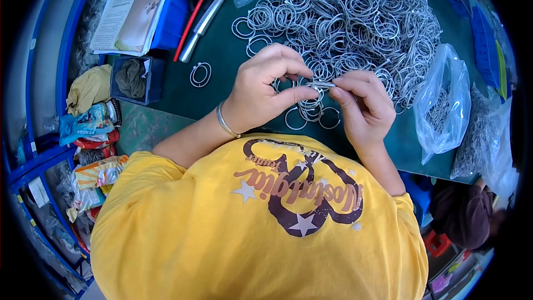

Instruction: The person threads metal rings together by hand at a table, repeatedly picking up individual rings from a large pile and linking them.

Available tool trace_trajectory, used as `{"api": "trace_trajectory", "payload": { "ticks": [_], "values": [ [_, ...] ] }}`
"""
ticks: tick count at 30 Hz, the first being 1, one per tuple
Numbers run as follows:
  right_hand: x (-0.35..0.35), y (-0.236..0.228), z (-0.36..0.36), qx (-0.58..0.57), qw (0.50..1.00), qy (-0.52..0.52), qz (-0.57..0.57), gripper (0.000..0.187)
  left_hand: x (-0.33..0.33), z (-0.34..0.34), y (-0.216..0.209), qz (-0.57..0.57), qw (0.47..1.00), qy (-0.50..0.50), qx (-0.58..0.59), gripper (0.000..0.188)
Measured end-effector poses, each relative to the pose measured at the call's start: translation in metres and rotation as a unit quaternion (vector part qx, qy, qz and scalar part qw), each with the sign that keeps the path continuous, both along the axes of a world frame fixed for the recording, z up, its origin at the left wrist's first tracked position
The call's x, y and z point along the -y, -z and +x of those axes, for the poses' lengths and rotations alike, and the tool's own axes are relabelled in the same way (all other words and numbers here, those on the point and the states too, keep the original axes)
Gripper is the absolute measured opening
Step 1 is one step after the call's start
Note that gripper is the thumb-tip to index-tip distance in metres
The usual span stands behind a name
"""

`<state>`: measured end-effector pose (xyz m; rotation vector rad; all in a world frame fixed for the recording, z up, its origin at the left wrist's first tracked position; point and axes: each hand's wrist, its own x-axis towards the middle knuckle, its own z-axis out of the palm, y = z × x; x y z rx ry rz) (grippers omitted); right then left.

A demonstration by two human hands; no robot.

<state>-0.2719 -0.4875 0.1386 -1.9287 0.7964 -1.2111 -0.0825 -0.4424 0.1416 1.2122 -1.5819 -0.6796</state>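
My right hand [366, 108] pinches the end of a small, narrow silver metal piece [322, 84] between thumb and fingers. From the other side my left hand [266, 80] curls its thumb and fingers round the same piece's left end. Whether the piece is one of the rings seen edge-on, I cannot tell. Just beyond my hands spreads a big heap of thin metal rings [361, 16] on the dark green table [172, 91]. A few loose rings lie under and near my fingers. One small ring group [200, 75] sits apart to the left.
A red stick [189, 29] and a silver-ended tool [200, 30] lie left of the heap, beside a blue bin [170, 16] with papers. A dark box [136, 80] holds cloth. Clear plastic bags [441, 103] stand at right. Another person's dark sleeve [469, 214] shows at lower right.
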Motion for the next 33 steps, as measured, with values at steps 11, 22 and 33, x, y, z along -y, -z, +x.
{"api": "trace_trajectory", "payload": {
  "ticks": [11, 22, 33],
  "values": [
    [0.000, 0.010, -0.004, 0.011, 0.999, -0.002, 0.036, 0.013, -0.002, 0.002, -0.004, -0.028, 0.999, 0.019, -0.032, 0.020],
    [0.000, 0.006, -0.002, -0.036, 0.999, -0.018, 0.018, 0.013, -0.004, 0.000, -0.008, -0.032, 0.998, 0.019, -0.041, 0.022],
    [-0.006, 0.004, -0.004, 0.074, 0.982, -0.046, 0.169, 0.011, -0.002, 0.003, -0.008, -0.126, 0.991, 0.036, 0.016, 0.023]
  ]
}}
